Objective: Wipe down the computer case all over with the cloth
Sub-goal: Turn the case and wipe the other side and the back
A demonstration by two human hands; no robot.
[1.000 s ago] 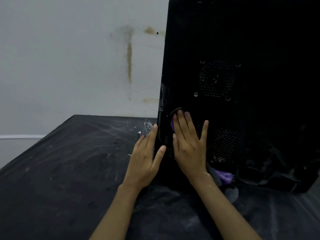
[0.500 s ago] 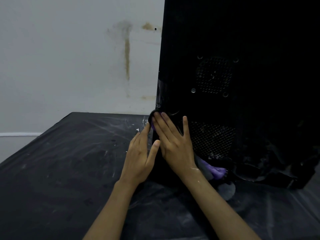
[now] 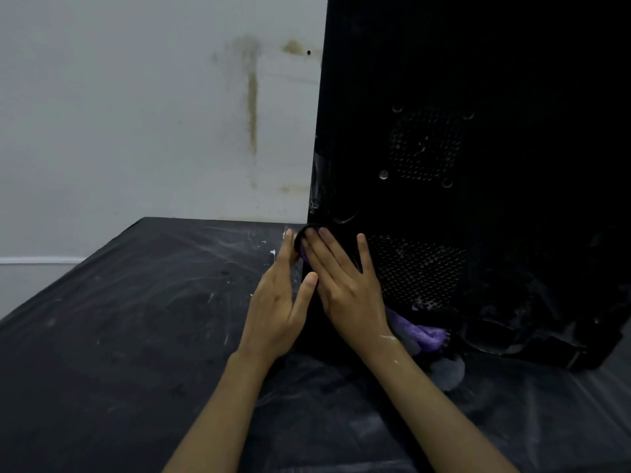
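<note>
A tall black computer case [image 3: 478, 97] stands upright on the table, its side panel with two round mesh vents facing me. My right hand [image 3: 345, 285] presses flat, fingers straight, on a purple and grey cloth [image 3: 420, 332] against the panel's lower left part. The cloth shows above my fingertips and hangs out below my wrist. My left hand [image 3: 280, 302] rests flat, fingers straight, against the case's left edge, thumb near my right hand.
The table has a black sheet [image 3: 136, 319] smeared with white dust and specks. A stained white wall [image 3: 153, 114] stands behind. Crumpled black plastic [image 3: 546, 329] lies at the case's foot on the right.
My right hand slid left with the cloth, from the lower vent area to the panel's left edge. My left hand stayed against the case's left edge.
</note>
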